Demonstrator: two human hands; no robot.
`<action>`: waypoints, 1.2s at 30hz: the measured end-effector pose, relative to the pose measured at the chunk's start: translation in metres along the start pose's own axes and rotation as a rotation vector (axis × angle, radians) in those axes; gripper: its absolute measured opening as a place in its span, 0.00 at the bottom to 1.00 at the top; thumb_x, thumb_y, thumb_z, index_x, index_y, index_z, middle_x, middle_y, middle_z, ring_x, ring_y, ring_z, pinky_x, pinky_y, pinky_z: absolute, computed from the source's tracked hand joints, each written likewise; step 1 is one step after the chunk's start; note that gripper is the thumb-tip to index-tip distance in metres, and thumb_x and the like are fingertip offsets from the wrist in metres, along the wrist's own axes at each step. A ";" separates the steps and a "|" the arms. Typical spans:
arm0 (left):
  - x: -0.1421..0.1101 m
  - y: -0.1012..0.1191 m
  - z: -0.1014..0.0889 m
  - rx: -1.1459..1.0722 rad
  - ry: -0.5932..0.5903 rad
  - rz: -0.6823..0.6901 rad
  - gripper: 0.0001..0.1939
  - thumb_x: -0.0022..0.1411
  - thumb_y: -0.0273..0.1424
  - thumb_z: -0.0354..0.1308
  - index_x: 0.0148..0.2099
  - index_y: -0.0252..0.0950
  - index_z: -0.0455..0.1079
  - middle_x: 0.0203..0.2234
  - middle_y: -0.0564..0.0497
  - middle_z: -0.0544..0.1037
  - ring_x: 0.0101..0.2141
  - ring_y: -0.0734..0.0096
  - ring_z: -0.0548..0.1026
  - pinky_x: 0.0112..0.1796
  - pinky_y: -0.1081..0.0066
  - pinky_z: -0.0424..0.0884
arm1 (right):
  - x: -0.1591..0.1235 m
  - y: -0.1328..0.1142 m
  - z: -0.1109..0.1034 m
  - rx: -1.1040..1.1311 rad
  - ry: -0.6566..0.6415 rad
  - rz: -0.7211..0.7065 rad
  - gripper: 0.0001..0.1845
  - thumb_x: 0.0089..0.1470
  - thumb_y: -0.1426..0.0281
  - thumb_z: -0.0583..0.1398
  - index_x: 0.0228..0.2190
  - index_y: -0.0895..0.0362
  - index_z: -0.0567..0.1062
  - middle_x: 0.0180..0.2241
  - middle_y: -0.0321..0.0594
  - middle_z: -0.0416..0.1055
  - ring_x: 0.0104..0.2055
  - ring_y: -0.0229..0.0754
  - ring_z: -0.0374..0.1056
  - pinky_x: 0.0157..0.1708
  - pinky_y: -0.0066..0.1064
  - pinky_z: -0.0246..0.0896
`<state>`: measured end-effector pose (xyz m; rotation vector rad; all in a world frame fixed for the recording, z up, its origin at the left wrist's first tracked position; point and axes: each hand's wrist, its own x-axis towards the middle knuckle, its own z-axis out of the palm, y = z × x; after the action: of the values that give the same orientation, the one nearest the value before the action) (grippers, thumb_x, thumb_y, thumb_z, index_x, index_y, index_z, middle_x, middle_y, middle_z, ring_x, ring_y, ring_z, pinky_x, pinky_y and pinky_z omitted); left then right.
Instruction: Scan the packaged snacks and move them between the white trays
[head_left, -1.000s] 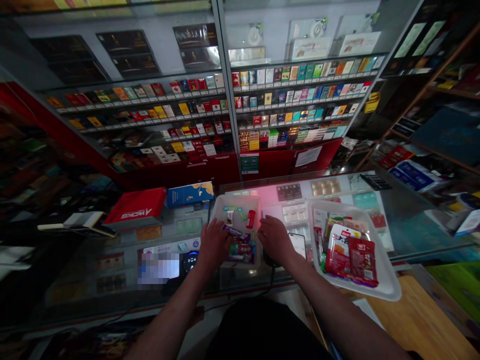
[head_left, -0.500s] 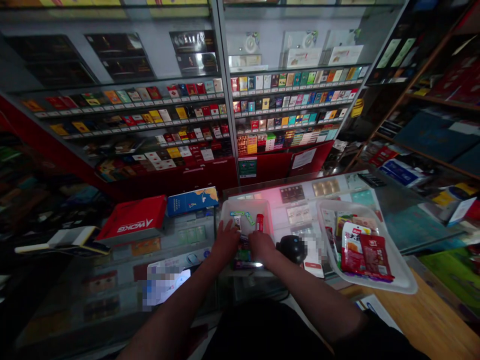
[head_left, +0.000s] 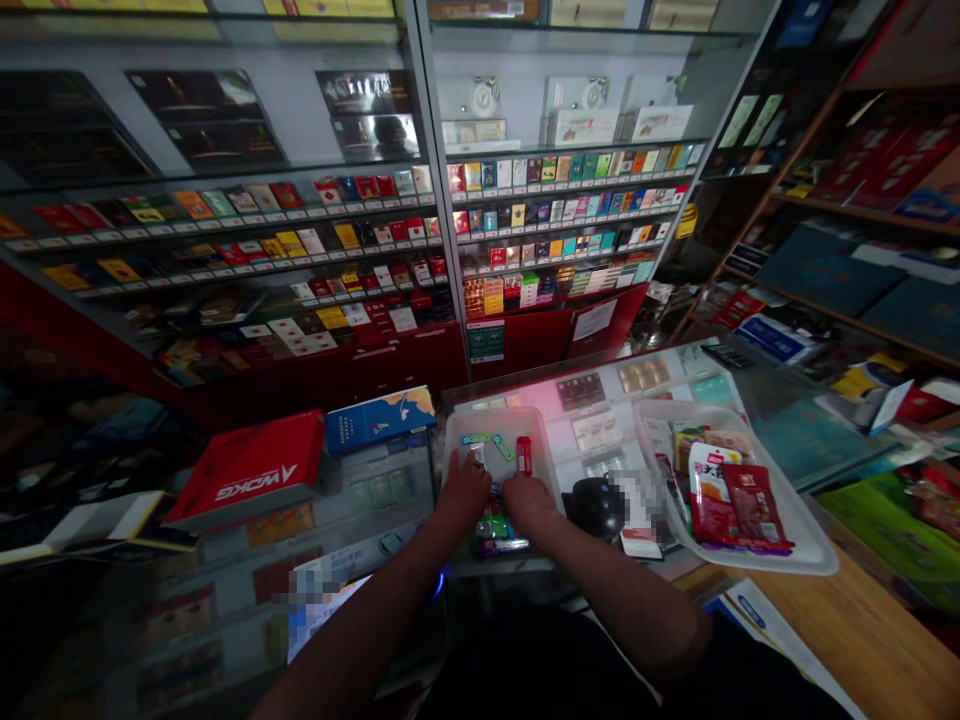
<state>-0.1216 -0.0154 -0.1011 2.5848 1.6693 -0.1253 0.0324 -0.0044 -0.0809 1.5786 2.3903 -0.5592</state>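
The small sweet packets [head_left: 495, 528] lie in a pale plastic tub [head_left: 547, 455] on the glass counter [head_left: 540, 395], with both hands over them. The left hand [head_left: 465, 492] reaches down with its fingers partly spread; the right hand [head_left: 529, 503] has its fingers curled in. What either grasps is hidden, so I cannot tell.

The tub's near rim sits close to the counter's front edge. Just right of it is a black rounded device [head_left: 595, 508], leaving little room there; on the left, bare glass separates it from a red box [head_left: 247, 470], while a blue box [head_left: 381, 420] lies near its far left corner.

The tub's long axis runs away from the person. Inside, a red tube [head_left: 524, 456] lies the same way by the right wall, two green sticks [head_left: 489, 442] lie at differing angles towards the far end, and a purple packet [head_left: 502, 547] lies crosswise at the near end.

Farther right, a larger tub [head_left: 814, 553] of snack pouches [head_left: 739, 500] reaches over a wooden surface [head_left: 862, 600].

One second ago the right hand was at the tub's right rim; now it is inside.
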 end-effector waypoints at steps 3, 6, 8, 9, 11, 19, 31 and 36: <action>0.003 -0.002 0.003 0.013 -0.018 -0.007 0.14 0.67 0.25 0.52 0.49 0.31 0.77 0.48 0.35 0.81 0.66 0.43 0.62 0.66 0.34 0.42 | 0.001 -0.002 0.003 -0.020 0.033 0.024 0.14 0.62 0.74 0.58 0.45 0.65 0.80 0.46 0.65 0.76 0.47 0.55 0.78 0.44 0.39 0.72; 0.002 -0.004 0.002 0.006 0.020 -0.015 0.14 0.67 0.25 0.53 0.48 0.32 0.78 0.47 0.36 0.82 0.65 0.42 0.63 0.66 0.33 0.42 | 0.001 -0.003 0.003 -0.031 0.067 0.040 0.15 0.63 0.76 0.54 0.45 0.65 0.79 0.46 0.64 0.76 0.46 0.54 0.78 0.42 0.39 0.72; 0.001 -0.007 -0.002 -0.006 0.066 -0.028 0.13 0.67 0.26 0.53 0.48 0.34 0.78 0.47 0.37 0.82 0.65 0.42 0.64 0.66 0.32 0.42 | -0.001 -0.002 -0.001 -0.039 0.097 0.041 0.16 0.64 0.77 0.53 0.46 0.65 0.79 0.46 0.63 0.75 0.44 0.53 0.78 0.41 0.38 0.71; 0.000 -0.008 -0.005 -0.009 0.090 -0.034 0.13 0.67 0.26 0.53 0.48 0.34 0.78 0.46 0.37 0.82 0.64 0.43 0.64 0.66 0.31 0.41 | -0.002 -0.001 -0.005 -0.048 0.120 0.034 0.16 0.63 0.78 0.52 0.46 0.64 0.78 0.47 0.62 0.75 0.44 0.53 0.77 0.41 0.38 0.71; -0.003 -0.011 -0.015 -0.006 0.143 -0.044 0.13 0.67 0.25 0.53 0.47 0.35 0.78 0.43 0.38 0.82 0.64 0.44 0.65 0.66 0.31 0.41 | -0.007 0.002 -0.014 -0.084 0.194 0.001 0.16 0.63 0.78 0.53 0.45 0.64 0.78 0.48 0.61 0.74 0.45 0.52 0.76 0.43 0.40 0.69; -0.013 -0.003 -0.068 -0.042 0.348 -0.045 0.15 0.66 0.23 0.52 0.50 0.37 0.75 0.45 0.42 0.81 0.67 0.47 0.60 0.68 0.34 0.33 | -0.037 0.028 -0.060 -0.079 0.511 -0.074 0.13 0.62 0.73 0.57 0.47 0.61 0.77 0.53 0.56 0.71 0.60 0.58 0.58 0.60 0.49 0.52; 0.010 0.033 -0.106 -0.059 0.401 -0.034 0.11 0.68 0.26 0.53 0.49 0.40 0.73 0.44 0.44 0.81 0.66 0.46 0.63 0.66 0.31 0.30 | -0.069 0.100 -0.080 -0.003 0.638 -0.099 0.13 0.60 0.67 0.62 0.47 0.57 0.78 0.62 0.50 0.67 0.69 0.60 0.50 0.69 0.55 0.38; 0.022 0.054 -0.112 -0.054 0.430 -0.021 0.11 0.66 0.24 0.53 0.48 0.39 0.72 0.45 0.44 0.80 0.67 0.47 0.62 0.66 0.32 0.32 | -0.084 0.127 -0.086 -0.005 0.657 -0.132 0.13 0.60 0.68 0.62 0.47 0.56 0.78 0.62 0.49 0.66 0.68 0.59 0.51 0.69 0.56 0.39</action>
<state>-0.0595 -0.0068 0.0081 2.6903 1.7858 0.5028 0.1843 0.0070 0.0049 1.8219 2.9646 -0.0424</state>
